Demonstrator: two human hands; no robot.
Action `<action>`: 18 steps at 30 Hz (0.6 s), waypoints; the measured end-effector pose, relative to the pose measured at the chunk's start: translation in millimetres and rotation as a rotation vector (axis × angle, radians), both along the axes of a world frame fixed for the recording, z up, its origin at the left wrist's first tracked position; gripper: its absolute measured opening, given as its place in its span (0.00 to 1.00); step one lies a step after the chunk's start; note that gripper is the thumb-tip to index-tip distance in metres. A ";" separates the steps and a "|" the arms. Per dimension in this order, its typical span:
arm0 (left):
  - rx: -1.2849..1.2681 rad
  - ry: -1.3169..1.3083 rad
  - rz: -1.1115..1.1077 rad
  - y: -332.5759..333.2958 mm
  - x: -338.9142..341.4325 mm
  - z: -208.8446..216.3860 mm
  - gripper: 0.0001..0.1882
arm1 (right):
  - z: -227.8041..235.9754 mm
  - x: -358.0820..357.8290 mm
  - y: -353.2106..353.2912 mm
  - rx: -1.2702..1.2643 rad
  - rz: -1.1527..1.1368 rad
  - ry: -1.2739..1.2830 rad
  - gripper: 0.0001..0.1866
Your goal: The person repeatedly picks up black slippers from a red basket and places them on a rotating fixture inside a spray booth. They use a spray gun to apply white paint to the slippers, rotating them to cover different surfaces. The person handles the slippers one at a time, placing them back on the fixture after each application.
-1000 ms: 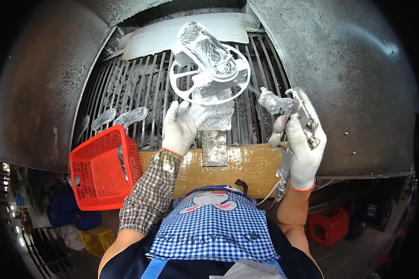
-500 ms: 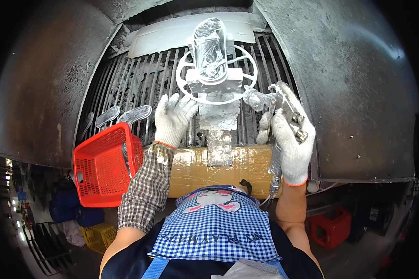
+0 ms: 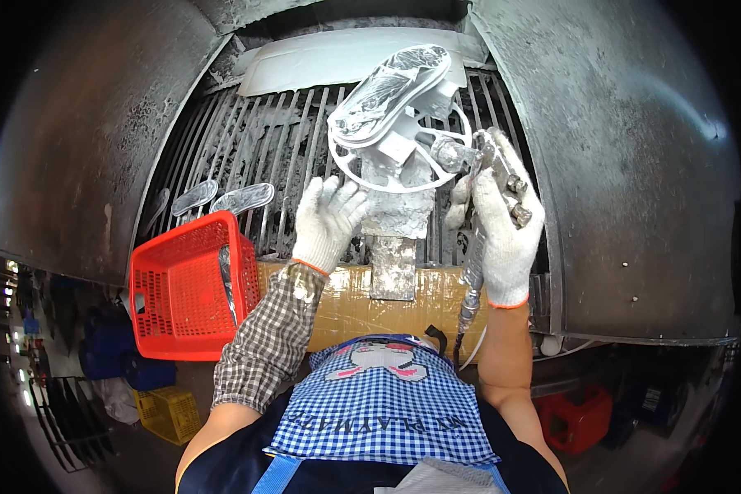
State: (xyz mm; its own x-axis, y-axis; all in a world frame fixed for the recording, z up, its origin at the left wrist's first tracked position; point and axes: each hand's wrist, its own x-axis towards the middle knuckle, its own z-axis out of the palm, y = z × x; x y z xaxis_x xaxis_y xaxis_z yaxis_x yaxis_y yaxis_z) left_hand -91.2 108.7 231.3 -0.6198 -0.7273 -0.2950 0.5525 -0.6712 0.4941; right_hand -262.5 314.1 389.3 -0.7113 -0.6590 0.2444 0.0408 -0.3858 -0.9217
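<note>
My gloved right hand (image 3: 506, 235) is wrapped round a spray gun (image 3: 496, 160), whose nozzle points left toward the turntable. A hose runs down from the gun beside my wrist. My left hand (image 3: 325, 222), also in a white knit glove, holds nothing; its fingers are spread just below the near left rim of a white spoked wheel (image 3: 405, 189). On blocks above this wheel sits a shoe sole (image 3: 387, 95) with white sides and clear film over its top, now lying aslant. A crusted stand carries the wheel, with a metal plate (image 3: 393, 280) reaching toward me.
A red basket (image 3: 181, 346) sits tilted at the left, with a film-covered piece inside. Behind it, several film-covered soles (image 3: 247, 198) lie on the metal grate (image 3: 284, 136). Dark booth walls (image 3: 634, 206) rise on both sides. A taped brown box (image 3: 329, 317) spans the near edge.
The wheel and sole have turned, the sole's far end swinging to the right. The gun has shifted slightly left in my right hand. My left hand stays open near the rim.
</note>
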 end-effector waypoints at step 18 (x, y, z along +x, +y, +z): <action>0.021 0.053 -0.081 16.4 -9.4 20.6 0.26 | -0.4 13.8 10.8 -0.030 0.165 0.048 0.33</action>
State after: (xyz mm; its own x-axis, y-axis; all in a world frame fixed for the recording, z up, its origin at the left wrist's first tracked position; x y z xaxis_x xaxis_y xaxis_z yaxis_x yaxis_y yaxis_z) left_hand -100.6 125.1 251.9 -0.6916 -0.6680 -0.2746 0.5209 -0.7247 0.4510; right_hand -248.7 324.9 388.8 -0.5809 -0.7580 0.2967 0.0622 -0.4047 -0.9123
